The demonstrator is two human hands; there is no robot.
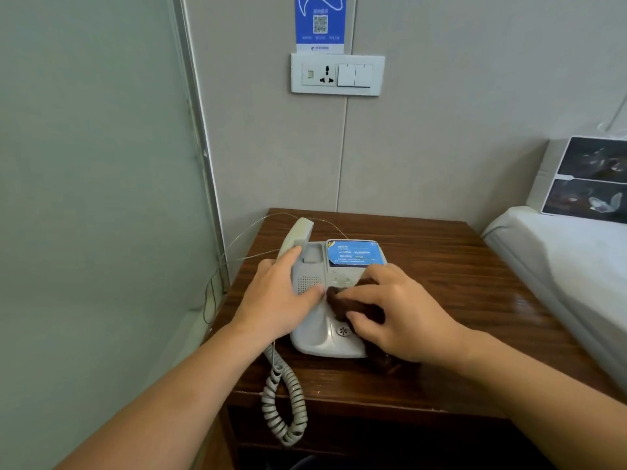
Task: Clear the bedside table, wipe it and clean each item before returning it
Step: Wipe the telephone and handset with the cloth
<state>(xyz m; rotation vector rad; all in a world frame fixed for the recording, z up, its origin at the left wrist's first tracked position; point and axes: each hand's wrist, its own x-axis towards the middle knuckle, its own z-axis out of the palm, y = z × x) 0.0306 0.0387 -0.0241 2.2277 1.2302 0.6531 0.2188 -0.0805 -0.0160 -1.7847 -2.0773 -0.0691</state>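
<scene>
Cloth [353, 301] under right-hand fingers [369, 293].

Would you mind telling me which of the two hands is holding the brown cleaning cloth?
The right hand grips the brown cloth against the grey desk telephone; the left hand holds the grey handset instead.

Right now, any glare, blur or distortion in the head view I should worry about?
Head view: wide-angle bending bows the glass partition and bed edge; glare sheen on the table at right; left hand and right hand on the phone are sharp; label text too soft to read.
</scene>
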